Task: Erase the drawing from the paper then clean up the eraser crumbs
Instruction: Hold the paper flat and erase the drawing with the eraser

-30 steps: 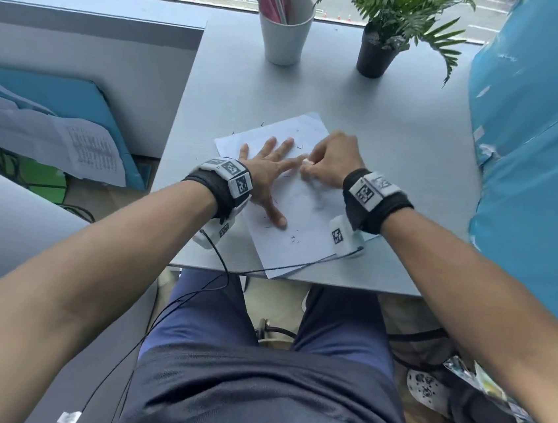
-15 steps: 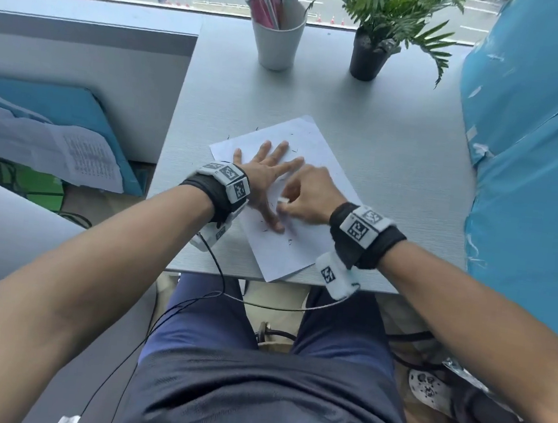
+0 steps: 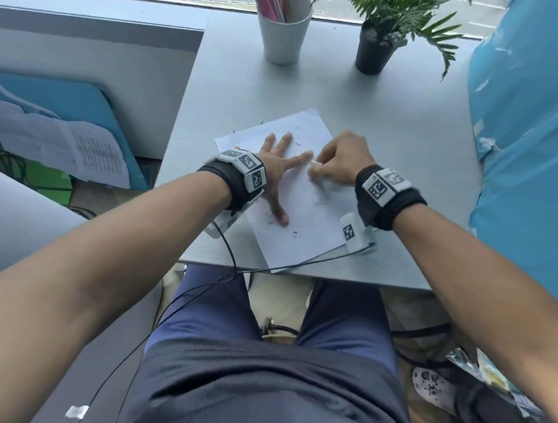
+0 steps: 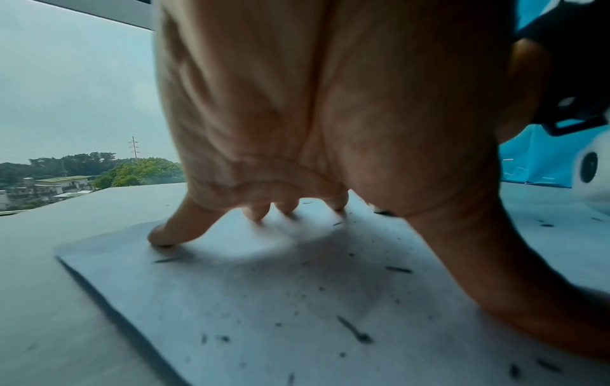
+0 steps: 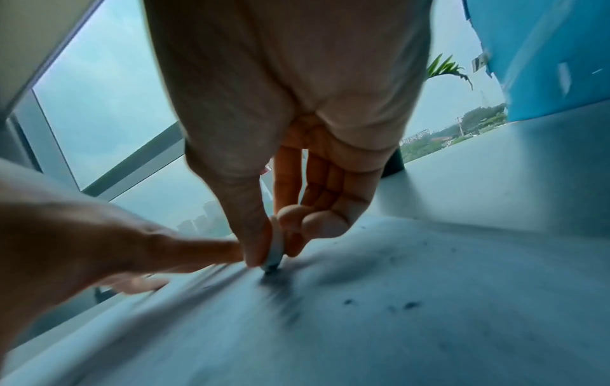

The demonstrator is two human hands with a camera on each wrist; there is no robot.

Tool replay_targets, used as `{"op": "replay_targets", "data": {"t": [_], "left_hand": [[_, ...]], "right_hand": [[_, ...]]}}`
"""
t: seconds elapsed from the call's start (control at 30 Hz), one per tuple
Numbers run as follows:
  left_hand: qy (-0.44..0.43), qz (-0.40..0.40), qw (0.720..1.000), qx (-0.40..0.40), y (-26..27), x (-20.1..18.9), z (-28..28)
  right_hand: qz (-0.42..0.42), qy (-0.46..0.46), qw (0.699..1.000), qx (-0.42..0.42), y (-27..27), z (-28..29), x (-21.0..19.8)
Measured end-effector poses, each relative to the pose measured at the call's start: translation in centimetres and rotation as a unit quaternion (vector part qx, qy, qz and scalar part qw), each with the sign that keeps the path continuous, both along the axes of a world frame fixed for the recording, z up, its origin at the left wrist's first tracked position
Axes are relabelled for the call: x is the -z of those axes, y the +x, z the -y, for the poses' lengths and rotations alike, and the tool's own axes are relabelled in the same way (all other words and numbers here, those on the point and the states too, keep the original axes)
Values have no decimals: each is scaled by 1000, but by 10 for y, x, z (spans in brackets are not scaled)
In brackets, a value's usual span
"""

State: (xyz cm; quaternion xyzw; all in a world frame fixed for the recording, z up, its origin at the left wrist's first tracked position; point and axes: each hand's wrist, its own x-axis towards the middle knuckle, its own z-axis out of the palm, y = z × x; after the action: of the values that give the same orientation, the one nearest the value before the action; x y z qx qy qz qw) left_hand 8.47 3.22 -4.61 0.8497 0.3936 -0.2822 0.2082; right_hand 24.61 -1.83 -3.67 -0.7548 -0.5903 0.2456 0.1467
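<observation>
A white sheet of paper (image 3: 308,214) lies at an angle on the grey table (image 3: 398,148), with dark eraser crumbs (image 3: 294,234) scattered over it. My left hand (image 3: 279,166) lies flat on the paper with fingers spread, and in the left wrist view its fingertips (image 4: 158,239) press the paper (image 4: 264,300). My right hand (image 3: 339,162) pinches a small white eraser (image 3: 316,164) just beside the left index finger. In the right wrist view the eraser (image 5: 275,250) sits between thumb and fingers with its tip on the paper (image 5: 396,300). Crumbs (image 4: 354,331) show as dark flecks.
A white cup of pens (image 3: 283,27) and a potted plant (image 3: 377,49) stand at the table's far edge by the window. A blue covered object (image 3: 537,135) borders the right side. Cables hang over the table's near edge (image 3: 298,275). Papers (image 3: 64,144) lie left below.
The right hand with the eraser slid toward me half a second ago, then back away to beside the left index fingertip. The left hand has stayed flat on the paper.
</observation>
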Motion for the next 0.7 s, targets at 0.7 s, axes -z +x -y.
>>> {"op": "replay_targets", "data": {"t": [0.7], "left_hand": [[5,4,1000,-12,0,4,1]], "right_hand": [[2,-4,1000,-20,-11,11,-4]]}}
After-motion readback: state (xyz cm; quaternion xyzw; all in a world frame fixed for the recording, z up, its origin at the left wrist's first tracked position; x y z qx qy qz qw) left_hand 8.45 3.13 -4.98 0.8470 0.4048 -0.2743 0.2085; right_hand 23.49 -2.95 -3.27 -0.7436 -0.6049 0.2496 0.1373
